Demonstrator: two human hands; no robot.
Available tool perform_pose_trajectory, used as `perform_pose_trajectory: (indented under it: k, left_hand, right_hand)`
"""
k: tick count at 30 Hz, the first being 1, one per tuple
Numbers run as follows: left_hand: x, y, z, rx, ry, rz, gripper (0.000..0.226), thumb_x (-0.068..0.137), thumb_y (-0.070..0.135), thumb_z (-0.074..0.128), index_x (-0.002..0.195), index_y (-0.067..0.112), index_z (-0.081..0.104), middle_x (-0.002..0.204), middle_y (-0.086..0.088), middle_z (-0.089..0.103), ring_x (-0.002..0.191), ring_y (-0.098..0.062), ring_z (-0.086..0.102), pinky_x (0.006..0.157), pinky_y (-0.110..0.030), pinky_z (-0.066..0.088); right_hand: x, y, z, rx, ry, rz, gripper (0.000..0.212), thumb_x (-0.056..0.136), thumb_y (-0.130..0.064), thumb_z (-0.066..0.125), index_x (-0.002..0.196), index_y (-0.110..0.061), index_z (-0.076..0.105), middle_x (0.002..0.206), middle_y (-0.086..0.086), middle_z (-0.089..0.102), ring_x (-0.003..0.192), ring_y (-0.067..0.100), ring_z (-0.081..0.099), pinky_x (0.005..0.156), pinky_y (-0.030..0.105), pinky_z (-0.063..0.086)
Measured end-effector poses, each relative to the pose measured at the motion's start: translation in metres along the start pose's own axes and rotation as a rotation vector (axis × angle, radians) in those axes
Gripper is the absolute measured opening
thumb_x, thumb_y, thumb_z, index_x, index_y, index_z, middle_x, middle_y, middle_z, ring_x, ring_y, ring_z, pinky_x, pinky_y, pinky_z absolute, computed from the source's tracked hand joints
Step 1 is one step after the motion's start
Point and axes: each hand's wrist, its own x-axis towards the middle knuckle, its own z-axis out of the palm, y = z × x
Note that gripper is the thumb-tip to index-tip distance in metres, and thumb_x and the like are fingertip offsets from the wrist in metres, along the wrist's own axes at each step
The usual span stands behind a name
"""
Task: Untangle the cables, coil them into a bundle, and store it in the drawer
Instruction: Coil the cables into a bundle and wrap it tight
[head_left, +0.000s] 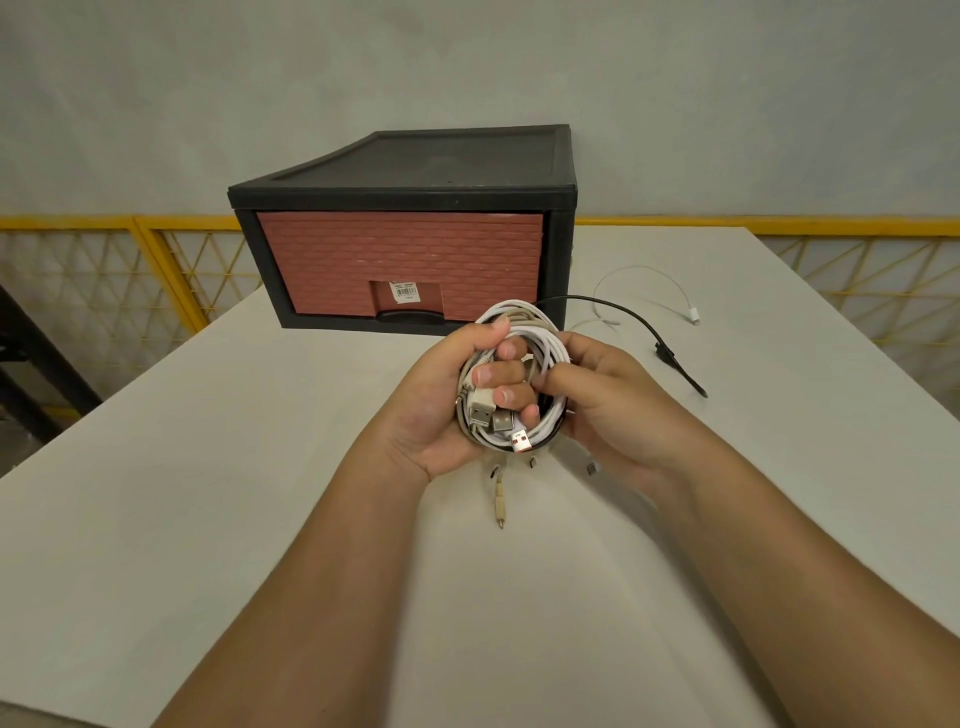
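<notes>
Firmly, the left hand (447, 410) and right hand (608, 410) both curl around the coiled cable bundle (543, 345) before the closed drawer (400, 254), its barcode sticker (405, 293) print unreadable.

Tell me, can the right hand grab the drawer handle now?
Probably not yet. The right hand and the left hand both grip the cable bundle. The drawer handle sits just behind, nothing seen blocking it, so it likely could after letting go.

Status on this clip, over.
Left hand and right hand grip the cable coil. Black cable and white cable trail loose on table. Drawer shut.
</notes>
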Motion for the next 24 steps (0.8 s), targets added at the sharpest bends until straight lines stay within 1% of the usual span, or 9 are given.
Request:
perform_pose_trajectory:
  k: [3, 6, 10, 16, 19, 22, 24]
  left_hand:
    - [-0.0003, 0.0001, -0.0014, 0.009, -0.027, -0.003, 0.028, 0.088, 0.030, 0.050, 0.064, 0.017, 0.055, 0.042, 0.011, 0.040, 0.042, -0.004, 0.046, 0.057, -0.025, 0.053]
    - [-0.0009, 0.0008, -0.0014, 0.000, -0.008, -0.006, 0.030, 0.089, 0.029, 0.047, 0.063, 0.017, 0.055, 0.041, 0.011, 0.040, 0.041, -0.004, 0.046, 0.055, -0.025, 0.052]
    - [-0.0007, -0.0019, -0.0015, -0.019, -0.027, -0.017, 0.029, 0.089, 0.029, 0.047, 0.064, 0.017, 0.054, 0.041, 0.011, 0.040, 0.041, -0.004, 0.046, 0.055, -0.026, 0.053]
    - [0.0004, -0.0024, -0.0036, 0.006, -0.039, -0.005, 0.026, 0.087, 0.029, 0.051, 0.065, 0.017, 0.057, 0.041, 0.011, 0.041, 0.042, -0.004, 0.049, 0.058, -0.025, 0.054]
    - [0.0003, -0.0007, -0.0044, 0.020, -0.051, -0.006, 0.021, 0.083, 0.029, 0.056, 0.066, 0.017, 0.057, 0.041, 0.012, 0.042, 0.043, -0.004, 0.049, 0.058, -0.025, 0.054]
    - [-0.0001, 0.0013, -0.0057, -0.020, -0.040, 0.011, 0.025, 0.088, 0.028, 0.049, 0.067, 0.016, 0.055, 0.041, 0.012, 0.042, 0.041, -0.003, 0.048, 0.054, -0.025, 0.053]
    - [-0.0012, 0.0026, -0.0050, -0.034, -0.026, 0.026, 0.028, 0.090, 0.028, 0.045, 0.066, 0.016, 0.054, 0.041, 0.011, 0.041, 0.040, -0.002, 0.046, 0.052, -0.025, 0.052]
  right_hand:
    - [-0.0014, -0.0020, -0.0018, 0.024, -0.053, -0.012, 0.039, 0.089, 0.013, 0.041, 0.117, -0.003, 0.062, 0.095, 0.014, 0.067, 0.067, 0.015, 0.064, 0.063, 0.028, 0.056]
    - [-0.0008, -0.0013, -0.0023, -0.008, -0.038, -0.035, 0.037, 0.088, 0.014, 0.045, 0.118, -0.003, 0.060, 0.091, 0.011, 0.067, 0.072, 0.017, 0.065, 0.062, 0.026, 0.057]
    - [0.0000, 0.0017, -0.0036, -0.008, 0.017, -0.061, 0.034, 0.087, 0.013, 0.053, 0.117, -0.002, 0.059, 0.094, 0.011, 0.068, 0.077, 0.018, 0.066, 0.062, 0.027, 0.057]
    - [0.0026, 0.0055, -0.0035, -0.032, 0.014, -0.073, 0.031, 0.090, 0.006, 0.056, 0.120, -0.003, 0.057, 0.100, 0.011, 0.068, 0.082, 0.017, 0.067, 0.068, 0.028, 0.057]
    - [0.0028, 0.0060, -0.0035, 0.038, -0.027, -0.062, 0.034, 0.092, 0.003, 0.055, 0.125, -0.002, 0.054, 0.104, 0.012, 0.068, 0.083, 0.017, 0.067, 0.070, 0.030, 0.058]
    - [0.0010, 0.0036, -0.0042, 0.152, -0.088, -0.036, 0.041, 0.089, -0.006, 0.058, 0.129, -0.005, 0.051, 0.106, 0.009, 0.068, 0.084, 0.017, 0.069, 0.070, 0.029, 0.059]
    - [0.0010, 0.0029, -0.0050, 0.136, -0.076, -0.044, 0.049, 0.082, -0.014, 0.063, 0.129, -0.009, 0.052, 0.109, 0.009, 0.066, 0.087, 0.019, 0.068, 0.073, 0.031, 0.059]
